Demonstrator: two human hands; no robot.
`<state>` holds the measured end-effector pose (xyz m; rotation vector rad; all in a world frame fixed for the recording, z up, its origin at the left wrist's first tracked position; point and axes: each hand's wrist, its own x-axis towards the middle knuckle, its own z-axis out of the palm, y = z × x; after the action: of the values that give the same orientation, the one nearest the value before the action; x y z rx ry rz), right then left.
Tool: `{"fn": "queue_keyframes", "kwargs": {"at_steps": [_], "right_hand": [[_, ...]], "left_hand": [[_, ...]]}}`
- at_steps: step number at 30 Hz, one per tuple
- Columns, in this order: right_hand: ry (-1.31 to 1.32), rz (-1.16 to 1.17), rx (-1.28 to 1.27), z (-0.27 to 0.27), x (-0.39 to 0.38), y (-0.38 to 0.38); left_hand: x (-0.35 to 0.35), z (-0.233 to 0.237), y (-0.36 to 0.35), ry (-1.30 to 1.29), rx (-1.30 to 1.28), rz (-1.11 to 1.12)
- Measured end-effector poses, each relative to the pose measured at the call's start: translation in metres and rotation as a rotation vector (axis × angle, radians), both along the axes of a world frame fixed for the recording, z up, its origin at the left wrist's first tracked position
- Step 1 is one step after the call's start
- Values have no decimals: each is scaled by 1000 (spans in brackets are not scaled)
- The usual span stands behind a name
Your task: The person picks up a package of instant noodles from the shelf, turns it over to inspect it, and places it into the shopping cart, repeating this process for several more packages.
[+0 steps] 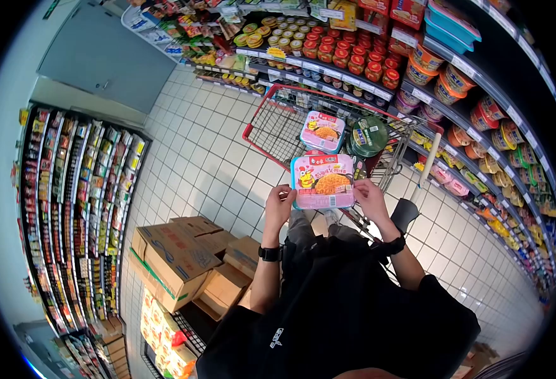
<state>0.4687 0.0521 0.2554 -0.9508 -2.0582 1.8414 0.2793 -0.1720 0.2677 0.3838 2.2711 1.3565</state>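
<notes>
A pink instant noodle box (324,182) with a picture of noodles on its lid is held up in front of my body. My left hand (280,205) grips its left edge, and my right hand (371,201) grips its right edge. Just beyond it stands a wire shopping cart with a red rim (247,131). Inside the cart are a similar pink box (323,131) and round green-lidded tubs (368,135). The held box covers part of the cart's near side.
Shelves (347,81) with red-lidded jars and noodle tubs run along the far side and right. Cardboard boxes (175,259) are piled at the lower left. Another stocked shelf (79,208) stands at the left, near a grey door (104,57). A pale handle (430,159) rises beside the cart.
</notes>
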Motion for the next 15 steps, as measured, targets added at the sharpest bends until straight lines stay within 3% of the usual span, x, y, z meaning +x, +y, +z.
{"fn": "queue_keyframes", "kwargs": {"at_steps": [7,9,15], "right_hand": [[-71,-160,-2,-21,-53,16],[-55,-198,-19,-35,-75,21],[-142,-325,-3,-69,-145,36]], "left_hand": [[-91,-28,53,59,-14,-229],[-124,-29,72,93,-157,-340],[-209,-93,123,168,-27,-458]]}}
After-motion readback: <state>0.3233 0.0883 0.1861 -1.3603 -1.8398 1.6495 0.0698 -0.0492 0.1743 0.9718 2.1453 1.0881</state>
